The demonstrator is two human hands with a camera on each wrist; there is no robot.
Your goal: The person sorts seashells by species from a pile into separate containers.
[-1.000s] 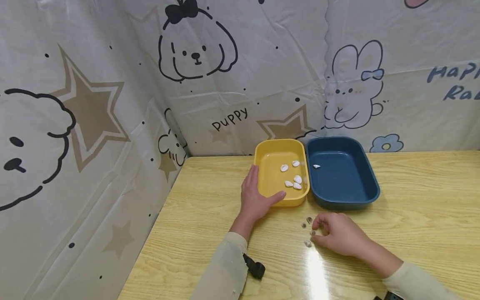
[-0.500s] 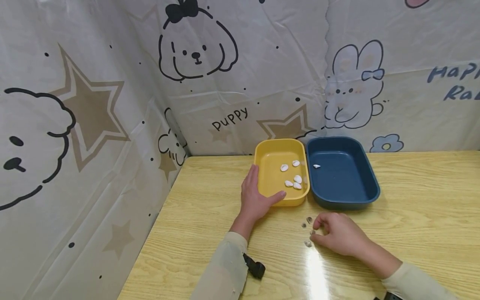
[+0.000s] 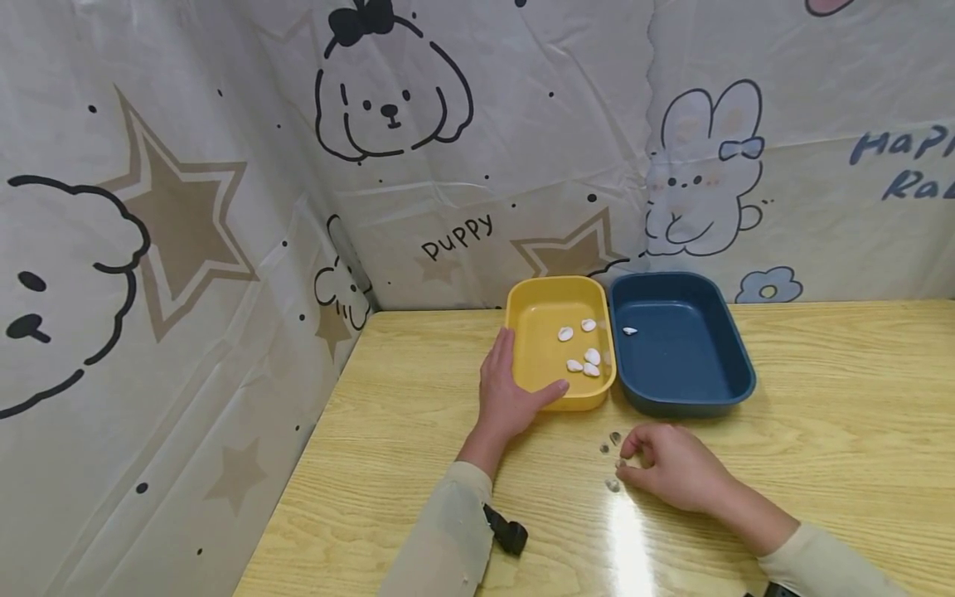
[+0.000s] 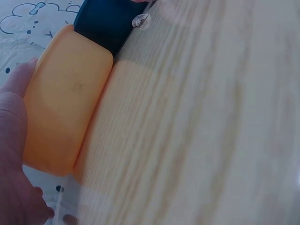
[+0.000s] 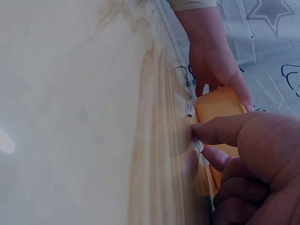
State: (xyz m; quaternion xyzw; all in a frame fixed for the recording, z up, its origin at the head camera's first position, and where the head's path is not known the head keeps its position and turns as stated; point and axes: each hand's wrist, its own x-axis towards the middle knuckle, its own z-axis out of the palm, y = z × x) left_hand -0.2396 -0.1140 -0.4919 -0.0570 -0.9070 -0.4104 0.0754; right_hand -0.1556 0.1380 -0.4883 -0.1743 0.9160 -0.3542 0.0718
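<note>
My right hand (image 3: 675, 466) pinches a small grey-brown seashell (image 5: 198, 144) between thumb and forefinger, low over the table. Beside it, 3 more small grey-brown shells (image 3: 613, 486) lie on the wood in front of the trays. The left hand (image 3: 511, 398) holds the near left corner of a yellow tray (image 3: 537, 373), its thumb over the front rim and its fingers along the left side. Several white shells (image 3: 565, 334) are inside that tray. A dark blue tray (image 3: 671, 356) stands against its right side, with a single small pale shell (image 3: 630, 331) near the left wall.
The wooden table (image 3: 403, 398) backs onto a hanging printed cloth (image 3: 477, 108) with cartoon animals and stars, and more cloth runs along its left side. A strip of glare (image 3: 630, 539) lies on the near tabletop. A black wrist strap (image 3: 507, 531) is on the left sleeve.
The right hand's fingertips have shifted very slightly to the left with the pinched shell. The left hand and both trays stay put.
</note>
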